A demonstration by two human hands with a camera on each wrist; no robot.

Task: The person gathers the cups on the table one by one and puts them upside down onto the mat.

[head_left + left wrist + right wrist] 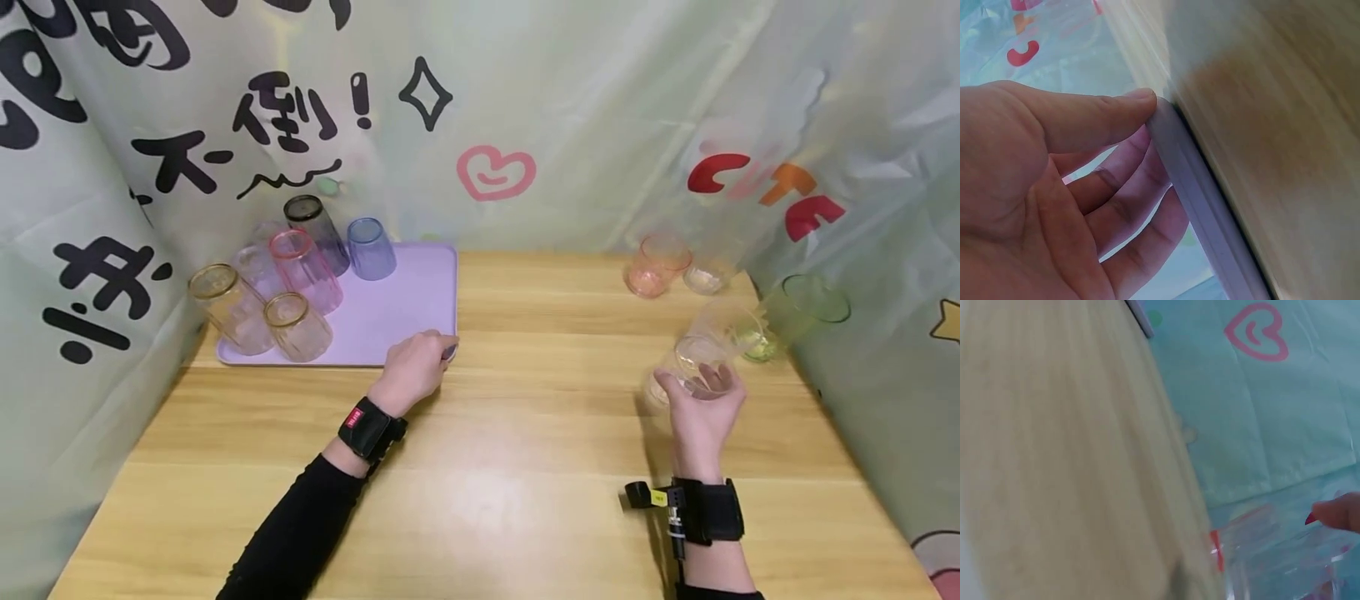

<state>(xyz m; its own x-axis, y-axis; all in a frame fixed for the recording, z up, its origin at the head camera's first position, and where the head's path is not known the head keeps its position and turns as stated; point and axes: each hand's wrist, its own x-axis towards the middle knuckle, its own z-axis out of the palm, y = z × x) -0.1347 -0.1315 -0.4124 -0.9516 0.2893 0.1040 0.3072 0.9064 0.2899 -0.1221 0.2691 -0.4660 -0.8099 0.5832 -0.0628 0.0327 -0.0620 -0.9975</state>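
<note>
My left hand [412,371] grips the front right corner of a lilac tray [397,308]. In the left wrist view, the thumb [1110,115] lies on the tray's rim [1194,181] and the fingers are curled against its other side. Over on the right, my right hand [703,421] holds a clear drinking glass [693,354] between thumb and fingers. Other clear glass overlaps it, so the outlines are hard to separate. The right wrist view shows only a fingertip [1338,512] near blurred clear glass [1285,562].
Upturned glasses stand on the tray's left and back: amber [225,304], small amber [298,329], pink [307,271], grey [318,233] and blue [371,250]. Near the right hand are a pink-orange glass [651,271], a clear one [707,271] and a green one [806,308]. Printed cloth encloses the wooden table [525,433].
</note>
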